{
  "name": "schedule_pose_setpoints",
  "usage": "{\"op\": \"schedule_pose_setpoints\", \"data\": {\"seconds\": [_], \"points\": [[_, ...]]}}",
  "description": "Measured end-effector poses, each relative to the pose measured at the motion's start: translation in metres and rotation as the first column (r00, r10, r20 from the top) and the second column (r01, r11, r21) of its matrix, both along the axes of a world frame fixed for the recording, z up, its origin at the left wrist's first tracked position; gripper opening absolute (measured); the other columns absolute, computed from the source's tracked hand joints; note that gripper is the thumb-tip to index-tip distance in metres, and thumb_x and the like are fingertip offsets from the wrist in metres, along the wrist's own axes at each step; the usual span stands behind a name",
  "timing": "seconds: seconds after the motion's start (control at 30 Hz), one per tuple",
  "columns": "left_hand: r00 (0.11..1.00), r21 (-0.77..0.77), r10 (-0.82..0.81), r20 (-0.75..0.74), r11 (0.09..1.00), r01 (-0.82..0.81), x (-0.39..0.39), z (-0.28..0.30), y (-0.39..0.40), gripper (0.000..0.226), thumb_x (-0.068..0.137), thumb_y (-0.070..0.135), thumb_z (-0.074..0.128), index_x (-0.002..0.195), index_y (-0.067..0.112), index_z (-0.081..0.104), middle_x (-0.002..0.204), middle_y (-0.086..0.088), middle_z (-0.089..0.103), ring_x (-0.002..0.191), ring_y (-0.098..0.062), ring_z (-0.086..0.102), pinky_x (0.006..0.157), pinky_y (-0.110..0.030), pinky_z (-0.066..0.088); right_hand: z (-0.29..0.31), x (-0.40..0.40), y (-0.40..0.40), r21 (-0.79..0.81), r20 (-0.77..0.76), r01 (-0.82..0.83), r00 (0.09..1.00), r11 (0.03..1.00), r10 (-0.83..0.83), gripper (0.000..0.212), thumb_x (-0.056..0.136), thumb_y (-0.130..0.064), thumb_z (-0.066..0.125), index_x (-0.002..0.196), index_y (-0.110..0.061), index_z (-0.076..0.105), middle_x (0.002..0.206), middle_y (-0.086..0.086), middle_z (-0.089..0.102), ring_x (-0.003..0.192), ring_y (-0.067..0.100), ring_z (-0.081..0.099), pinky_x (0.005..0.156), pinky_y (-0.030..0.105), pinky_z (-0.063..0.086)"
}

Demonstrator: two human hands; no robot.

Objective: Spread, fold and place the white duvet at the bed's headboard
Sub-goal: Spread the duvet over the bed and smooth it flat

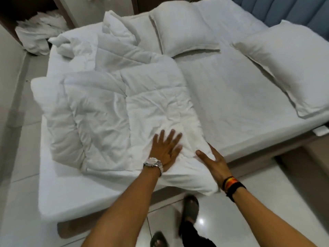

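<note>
The white duvet (pixel 114 104) lies bunched and partly folded on the left half of the bed, its near corner hanging over the mattress edge. My left hand (pixel 165 150), with a silver watch, presses flat on the duvet's near end, fingers spread. My right hand (pixel 215 161), wearing dark wristbands, rests open against the duvet's right edge near the bed's corner, thumb on the fabric. The blue padded headboard (pixel 284 9) is at the far right.
Two white pillows (pixel 183 29) (pixel 288 68) lie toward the headboard on the white sheet (pixel 231 97). A heap of white linen (pixel 39 32) sits on the floor at the far left. My sandalled feet (pixel 190 207) stand on glossy floor tiles.
</note>
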State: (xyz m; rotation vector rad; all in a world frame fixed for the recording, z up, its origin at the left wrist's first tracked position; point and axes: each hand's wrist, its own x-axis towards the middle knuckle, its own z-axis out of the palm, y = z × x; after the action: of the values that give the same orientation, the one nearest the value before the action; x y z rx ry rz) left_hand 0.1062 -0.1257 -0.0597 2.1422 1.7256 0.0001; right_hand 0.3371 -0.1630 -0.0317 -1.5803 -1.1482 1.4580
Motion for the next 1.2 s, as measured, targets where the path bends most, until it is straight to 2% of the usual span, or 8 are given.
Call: {"op": "schedule_pose_setpoints", "data": {"seconds": [0.2, 0.47, 0.6, 0.73, 0.87, 0.97, 1.1, 1.2], "points": [[0.98, -0.142, -0.197, -0.028, 0.971, 0.191, 0.073, -0.044, -0.104, 0.063, 0.104, 0.063, 0.013, 0.163, 0.042, 0.009, 0.173, 0.006, 0.005, 0.158, -0.035, -0.005, 0.123, -0.051, -0.013, -0.037, 0.079, -0.121, -0.146, 0.157, 0.173, 0.976, 0.974, -0.15, 0.057, 0.057, -0.079, 0.086, 0.109, -0.06, 0.069, 0.105, -0.017, 0.078, 0.088, 0.008, 0.074, 0.072, 0.022, 0.057], [0.983, 0.29, 0.182, -0.01, 0.941, -0.171, -0.023, -0.047, -0.197, 0.065, 0.106, 0.051, 0.027, 0.165, 0.024, 0.016, 0.173, -0.012, 0.0, 0.158, -0.035, -0.001, 0.123, -0.062, 0.007, -0.072, 0.046, -0.132, -0.056, 0.529, 0.023, 0.849, 0.998, 0.01, 0.104, 0.084, -0.074, 0.065, 0.167, -0.038, 0.014, 0.17, 0.01, 0.021, 0.154, 0.037, 0.025, 0.124, 0.057, 0.023], [0.679, 0.329, 0.697, 0.231, 0.601, -0.729, -0.13, -0.028, -0.222, 0.092, 0.094, 0.075, 0.033, 0.164, 0.029, -0.007, 0.171, -0.014, -0.012, 0.158, -0.034, -0.01, 0.124, -0.059, -0.002, -0.044, -0.035, -0.104, 0.185, 0.624, -0.323, 0.768, 0.928, 0.143, 0.092, 0.092, -0.073, 0.055, 0.167, -0.041, 0.011, 0.175, 0.006, 0.001, 0.161, 0.026, 0.007, 0.128, 0.058, 0.005], [0.374, 0.166, 0.801, 0.466, 0.336, -0.927, -0.223, -0.024, -0.205, 0.117, 0.074, 0.095, 0.041, 0.162, 0.038, -0.012, 0.171, -0.003, -0.018, 0.158, -0.028, -0.014, 0.122, -0.064, 0.0, -0.019, -0.152, -0.068, 0.365, 0.659, -0.603, 0.705, 0.709, 0.261, 0.09, 0.095, -0.074, 0.051, 0.166, -0.044, 0.005, 0.176, 0.005, -0.01, 0.162, 0.022, -0.006, 0.127, 0.062, 0.003], [0.475, 0.145, 0.645, 0.599, 0.496, -0.856, -0.269, -0.038, -0.17, 0.128, 0.069, 0.084, 0.069, 0.161, 0.042, -0.009, 0.172, 0.01, 0.005, 0.157, -0.022, 0.014, 0.125, -0.057, 0.015, -0.022, -0.273, -0.037, 0.431, 0.723, -0.735, 0.629, 0.524, 0.286, 0.091, 0.094, -0.079, 0.045, 0.167, -0.04, 0.006, 0.175, 0.01, -0.014, 0.161, 0.03, -0.01, 0.122, 0.071, 0.003], [0.468, 0.084, 0.553, 0.69, 0.581, -0.809, -0.285, -0.054, -0.139, 0.134, 0.066, 0.075, 0.082, 0.163, 0.038, -0.003, 0.161, 0.034, 0.021, 0.143, 0.008, 0.032, 0.119, -0.036, 0.035, -0.036, -0.336, -0.013, 0.344, 0.745, -0.749, 0.585, 0.566, 0.32, 0.089, 0.093, -0.083, 0.038, 0.163, -0.051, -0.006, 0.174, 0.005, -0.018, 0.161, 0.03, -0.012, 0.121, 0.071, 0.0], [0.316, -0.117, 0.652, 0.689, 0.53, -0.84, -0.299, -0.078, -0.115, 0.131, 0.064, 0.085, 0.074, 0.157, 0.053, -0.012, 0.128, -0.002, 0.071, 0.101, -0.018, 0.074, 0.079, -0.033, 0.063, -0.057, -0.36, 0.016, 0.241, 0.76, -0.725, 0.554, 0.645, 0.34, 0.083, 0.093, -0.084, 0.029, 0.159, -0.057, -0.013, 0.175, -0.001, -0.017, 0.161, 0.023, -0.009, 0.122, 0.071, 0.003], [0.286, -0.132, 0.674, 0.681, 0.497, -0.858, -0.305, -0.091, -0.12, 0.119, 0.065, 0.09, 0.066, 0.157, 0.056, -0.002, 0.083, 0.007, 0.07, 0.065, -0.011, 0.069, 0.053, -0.013, 0.053, -0.061, -0.358, 0.022, 0.242, 0.765, -0.736, 0.545, 0.632, 0.342, 0.079, 0.094, -0.084, 0.024, 0.159, -0.057, -0.011, 0.176, -0.002, -0.012, 0.162, 0.022, -0.005, 0.122, 0.072, 0.005]]}}
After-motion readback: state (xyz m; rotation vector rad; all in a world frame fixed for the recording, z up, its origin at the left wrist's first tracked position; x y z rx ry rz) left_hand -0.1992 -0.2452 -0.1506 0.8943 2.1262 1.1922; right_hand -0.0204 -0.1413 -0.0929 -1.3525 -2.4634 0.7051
